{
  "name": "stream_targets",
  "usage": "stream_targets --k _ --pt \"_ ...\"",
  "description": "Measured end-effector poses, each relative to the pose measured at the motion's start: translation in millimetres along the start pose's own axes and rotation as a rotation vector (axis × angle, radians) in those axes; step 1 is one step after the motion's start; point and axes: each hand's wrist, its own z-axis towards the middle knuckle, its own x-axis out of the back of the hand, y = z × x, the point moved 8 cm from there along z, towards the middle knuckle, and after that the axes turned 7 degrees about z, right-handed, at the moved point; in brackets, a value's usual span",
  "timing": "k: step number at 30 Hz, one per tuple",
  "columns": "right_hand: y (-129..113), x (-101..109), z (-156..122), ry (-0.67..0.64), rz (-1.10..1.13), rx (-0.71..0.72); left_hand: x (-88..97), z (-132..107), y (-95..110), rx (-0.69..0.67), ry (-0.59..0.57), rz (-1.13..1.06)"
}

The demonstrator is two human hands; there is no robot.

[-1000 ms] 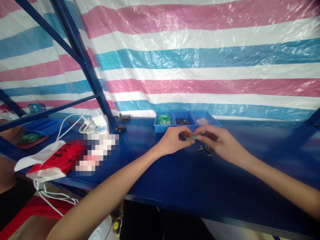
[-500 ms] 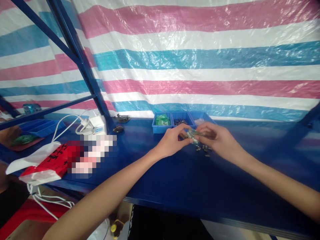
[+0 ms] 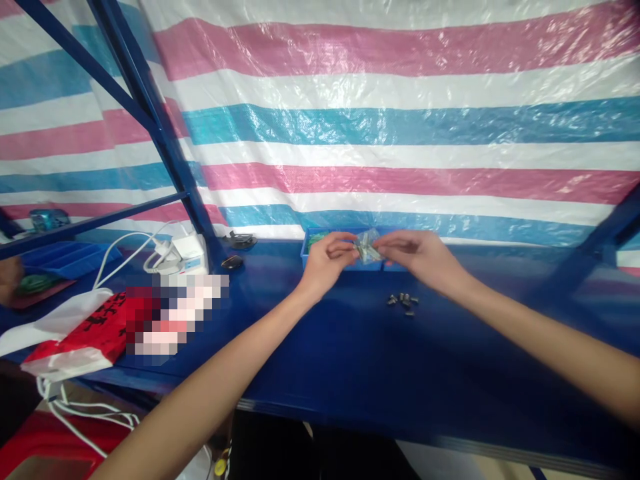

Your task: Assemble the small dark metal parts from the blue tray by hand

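A small clear plastic bag (image 3: 369,245) with little metallic pieces inside hangs between my two hands, above the blue table. My left hand (image 3: 327,259) pinches its left side with thumb and fingers. Its right side is pinched in my right hand (image 3: 413,257). Several small dark metal pieces (image 3: 403,301) lie in a loose group on the table below my right hand. Blue bins behind my hands are partly covered; the left bin (image 3: 304,248) has green material in it.
On the left of the table (image 3: 320,353) lie a red package (image 3: 105,327), a white power strip (image 3: 193,257) with cables, and a black mouse-like object (image 3: 233,262). A blue metal post (image 3: 175,160) rises there. Another person's hand (image 3: 7,280) is at the far left.
Both hands have moved up and left with the bag, away from the loose metal pieces, and the bag now shows more fully between them. The view has shifted slightly.
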Motion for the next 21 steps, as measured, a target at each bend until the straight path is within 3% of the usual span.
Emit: stream_targets --k 5,9,13,17,21 --pt "-12 -25 45 -0.008 -0.112 0.146 39.0 11 14 -0.105 0.168 0.260" --pt "-6 -62 78 -0.081 -0.302 0.229 69.2 16 13 -0.161 0.268 0.595" --pt "4 -90 90 -0.186 -0.575 0.351 73.6 18 6 -0.290 0.207 1.003" --pt "0 -75 76 -0.168 -0.645 0.371 69.8 15 0 -0.287 0.155 1.065" --pt "-13 -41 32 -0.175 -0.682 0.343 43.9 2 21 -0.444 0.114 1.045"
